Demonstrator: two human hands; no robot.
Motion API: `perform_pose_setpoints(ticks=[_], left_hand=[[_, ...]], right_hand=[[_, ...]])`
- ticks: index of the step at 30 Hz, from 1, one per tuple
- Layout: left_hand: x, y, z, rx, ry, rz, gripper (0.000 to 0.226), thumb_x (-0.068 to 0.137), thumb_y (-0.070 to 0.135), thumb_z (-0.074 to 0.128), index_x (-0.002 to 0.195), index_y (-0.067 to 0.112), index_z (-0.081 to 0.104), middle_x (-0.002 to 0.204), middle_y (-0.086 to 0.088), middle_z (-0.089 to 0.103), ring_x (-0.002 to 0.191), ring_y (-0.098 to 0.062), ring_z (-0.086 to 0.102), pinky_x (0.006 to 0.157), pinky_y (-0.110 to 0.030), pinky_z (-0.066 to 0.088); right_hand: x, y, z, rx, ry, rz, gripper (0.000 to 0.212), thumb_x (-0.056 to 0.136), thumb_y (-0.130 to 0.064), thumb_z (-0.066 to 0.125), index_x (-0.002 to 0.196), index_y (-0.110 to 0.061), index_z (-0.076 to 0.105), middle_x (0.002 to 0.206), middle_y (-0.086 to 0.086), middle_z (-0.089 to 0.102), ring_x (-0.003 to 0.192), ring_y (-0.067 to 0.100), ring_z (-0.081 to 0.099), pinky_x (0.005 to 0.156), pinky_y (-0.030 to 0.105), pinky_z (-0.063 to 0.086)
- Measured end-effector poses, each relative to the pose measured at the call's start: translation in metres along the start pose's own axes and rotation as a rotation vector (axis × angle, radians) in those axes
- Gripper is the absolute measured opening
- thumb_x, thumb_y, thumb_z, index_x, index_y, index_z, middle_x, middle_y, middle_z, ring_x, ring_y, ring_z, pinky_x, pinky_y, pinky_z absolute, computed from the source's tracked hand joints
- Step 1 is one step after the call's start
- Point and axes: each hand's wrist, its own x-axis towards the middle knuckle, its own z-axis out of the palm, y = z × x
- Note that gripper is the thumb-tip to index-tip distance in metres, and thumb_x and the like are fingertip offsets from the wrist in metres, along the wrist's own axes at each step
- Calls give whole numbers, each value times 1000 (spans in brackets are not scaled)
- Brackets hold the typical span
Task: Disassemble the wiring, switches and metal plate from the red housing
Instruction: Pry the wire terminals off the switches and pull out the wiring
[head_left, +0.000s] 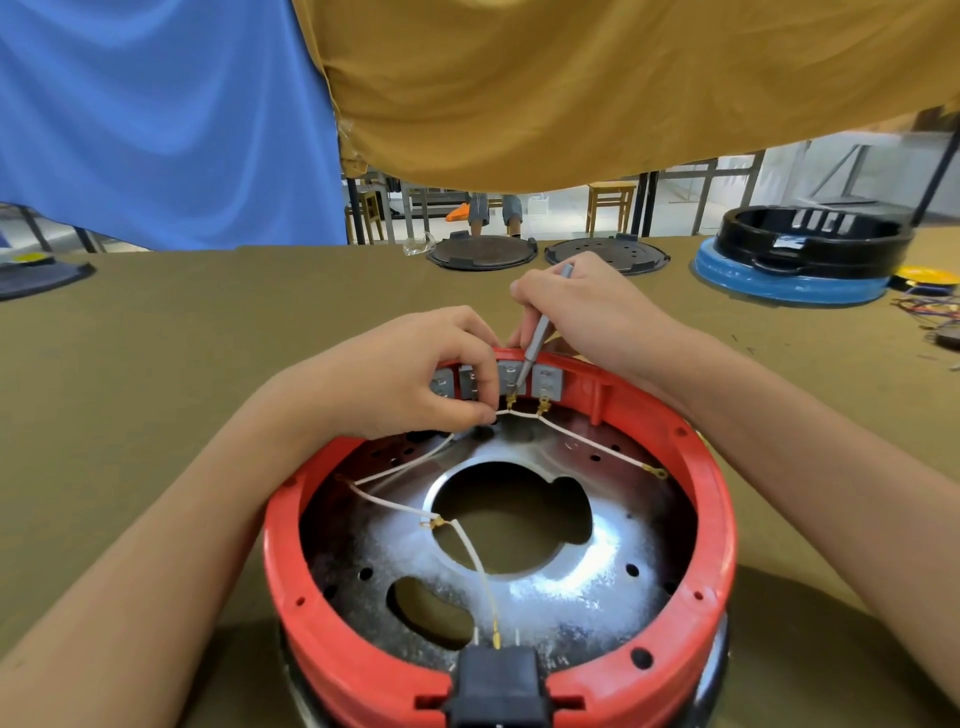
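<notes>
A round red plastic housing (719, 519) sits at the near edge of the olive-brown cloth-covered tabletop (208, 332), with a shiny perforated metal plate (587, 577) inside it. At the housing's far rim stands a row of grey metal switches (546, 382). The left hand (410, 374) lies over them, thumb and forefinger pinching a thin white wire (587, 441) just below. The right hand (582, 306), just beyond the rim, grips a slim grey screwdriver (537, 335) whose tip meets a switch terminal. A black plug socket (498, 680) sits on the near rim. Along the far edge lie two dark round lids (483, 253) and a black-and-blue housing (795, 260); blue (156, 119) and mustard (597, 88) cloths hang behind.
</notes>
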Motion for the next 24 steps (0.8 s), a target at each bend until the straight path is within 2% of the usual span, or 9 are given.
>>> perform_pose_setpoints(ticks=[2, 3, 5, 7, 11, 15, 17, 22, 24], left_hand=[[0, 0, 0, -5, -13, -2, 14, 83, 31, 77, 78, 42, 69, 120, 20, 51, 113, 2, 52, 99, -19, 40], [0, 0, -1, -7, -18, -2, 13, 83, 31, 77, 79, 41, 70, 120, 20, 51, 113, 2, 52, 99, -19, 40], [-1, -1, -1, -9, -23, -1, 11, 84, 31, 76, 80, 39, 71, 120, 20, 50, 111, 3, 52, 99, -21, 41], [0, -1, 0, -8, -22, 0, 9, 83, 32, 76, 80, 38, 71, 119, 21, 49, 112, 3, 52, 100, -22, 41], [0, -2, 0, -8, -22, -1, 6, 83, 33, 75, 81, 37, 72, 119, 20, 50, 111, 2, 52, 101, -27, 42], [-1, -1, 0, -20, -28, 9, 8, 83, 32, 75, 81, 39, 71, 115, 19, 51, 107, 0, 55, 101, -33, 44], [-1, -1, 0, -24, -30, 15, 9, 83, 31, 75, 81, 38, 71, 115, 18, 51, 107, -1, 55, 101, -34, 44], [-1, -3, 0, -37, -33, 26, 6, 83, 32, 75, 82, 36, 71, 115, 17, 51, 107, -1, 56, 101, -35, 45], [0, -3, 1, -43, -46, 36, 6, 84, 32, 75, 83, 37, 71, 115, 17, 51, 107, -1, 55, 101, -34, 45]], right_hand=[[-1, 3, -1, 11, 2, -20, 47, 96, -24, 47, 63, -1, 71, 90, 31, 68, 72, 34, 59, 86, 45, 51], [-2, 5, -2, 34, 4, -25, 46, 96, -24, 47, 65, 1, 70, 85, 27, 71, 78, 37, 64, 82, 35, 53], [-3, 6, -2, 76, -1, -17, 46, 97, -22, 47, 68, 5, 70, 77, 13, 75, 82, 25, 67, 64, 10, 48], [-3, 7, -2, 67, -8, -5, 45, 97, -22, 47, 70, 5, 71, 77, 7, 75, 81, 19, 66, 55, 4, 41], [-3, 7, -4, 56, -28, 1, 46, 98, -26, 48, 65, -3, 72, 81, 4, 76, 81, 15, 64, 56, 3, 42], [-6, 12, -4, 28, -121, 62, 51, 99, -41, 49, 64, -14, 73, 86, 5, 77, 82, 18, 66, 66, 19, 46], [-6, 14, -3, 5, -111, 58, 54, 99, -45, 48, 59, -16, 71, 85, 8, 76, 86, 24, 65, 68, 20, 43], [-8, 16, -3, 102, 5, -75, 59, 104, -39, 44, 64, -3, 70, 78, 8, 75, 73, 8, 69, 65, 20, 44], [-8, 16, -3, 86, 45, -132, 62, 104, -43, 42, 63, -5, 70, 79, 20, 71, 77, 24, 68, 69, 33, 51]])
